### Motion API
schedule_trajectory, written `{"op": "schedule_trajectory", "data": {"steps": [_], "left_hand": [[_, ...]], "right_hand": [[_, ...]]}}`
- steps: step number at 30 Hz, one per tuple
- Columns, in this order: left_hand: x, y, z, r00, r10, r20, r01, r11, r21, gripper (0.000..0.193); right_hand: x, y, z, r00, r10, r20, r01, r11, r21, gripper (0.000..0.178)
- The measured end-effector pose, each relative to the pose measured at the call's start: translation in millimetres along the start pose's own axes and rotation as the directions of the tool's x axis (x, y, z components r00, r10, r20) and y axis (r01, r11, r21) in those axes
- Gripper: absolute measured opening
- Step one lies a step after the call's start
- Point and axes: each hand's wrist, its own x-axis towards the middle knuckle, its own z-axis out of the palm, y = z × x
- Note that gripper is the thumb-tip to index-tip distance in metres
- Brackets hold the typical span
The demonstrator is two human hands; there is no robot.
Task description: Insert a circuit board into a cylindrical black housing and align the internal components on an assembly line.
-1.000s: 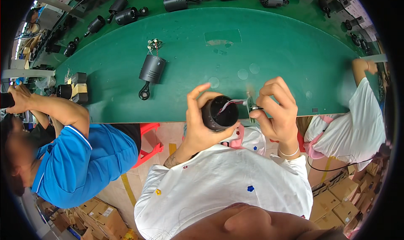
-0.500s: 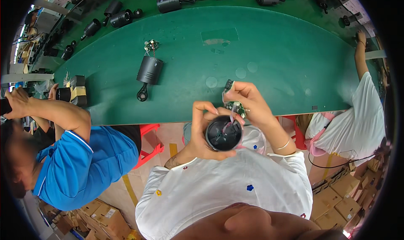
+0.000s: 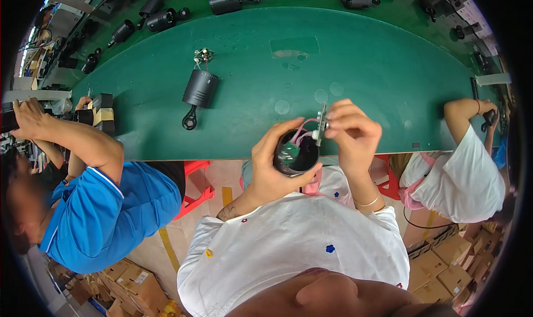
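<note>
My left hand (image 3: 266, 164) is wrapped round a black cylindrical housing (image 3: 292, 169), its open mouth turned up toward me. Inside the mouth sits a small green board (image 3: 288, 152), with pink and white wires (image 3: 302, 132) rising over the rim. Those wires run to a circuit board (image 3: 321, 127) held on edge just above the housing. The fingertips of my right hand (image 3: 354, 129) pinch this board by its right side. Both hands are just off the near edge of the green table (image 3: 244, 134).
A dark cylinder (image 3: 200, 89) with a ring handle and a wired board (image 3: 204, 56) lies on the table to the left. Similar cylinders (image 3: 225, 2) line the raised far strip. A person in blue (image 3: 116, 211) works at left, another in white (image 3: 458, 178) at right.
My right hand has turned the circuit board upright beside the mouth, and the housing has tilted and risen slightly. A green board now shows inside. The right-hand person's arm has drawn back nearer.
</note>
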Motion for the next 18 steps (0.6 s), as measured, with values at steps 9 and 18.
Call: {"op": "schedule_trajectory", "data": {"steps": [9,18], "left_hand": [[6,0,11,0.985,0.152,-0.084,-0.129,0.965,0.229,0.082],[5,-2,14,0.939,0.281,-0.196,-0.168,0.877,0.451,0.074]], "right_hand": [[0,-34,12,0.922,-0.286,0.261,0.382,0.778,-0.499,0.024],[0,-41,18,0.888,-0.215,0.407,0.413,0.764,-0.495,0.023]]}}
